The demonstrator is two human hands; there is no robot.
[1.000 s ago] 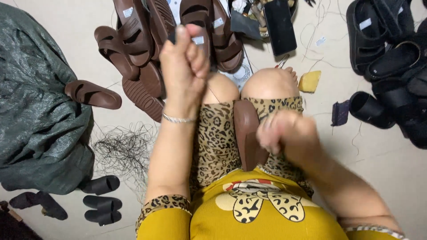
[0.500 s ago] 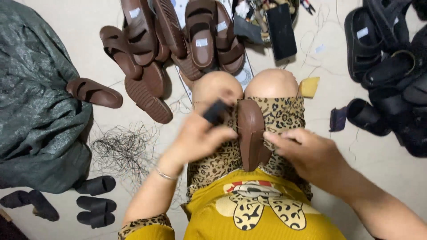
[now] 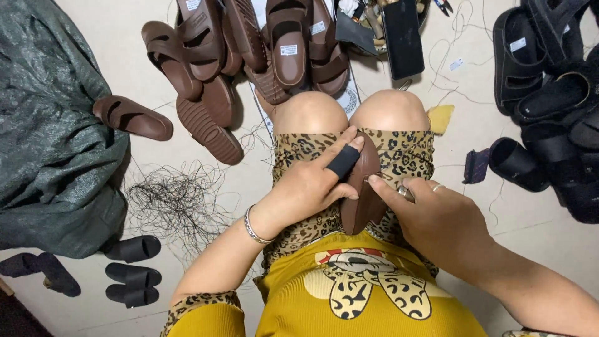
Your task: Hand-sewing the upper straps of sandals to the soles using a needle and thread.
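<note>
A brown sandal lies sole-side on my lap, between my knees and my yellow top. My left hand grips its left edge, with a black sleeve on the index finger pressing on the sole. My right hand touches the sandal's right edge with pinched fingertips and holds a small metal tool, partly hidden by the fingers. Whether a thread runs from it I cannot tell.
A heap of brown sandals lies beyond my knees, one more brown sandal at the left. Black sandals pile up at the right, black ones at lower left. A green tarp bundle, tangled dark threads and a black phone lie on the floor.
My left hand came down from high above the lap and now rests on the sandal. My right hand opened from a fist and moved to the sandal's right edge.
</note>
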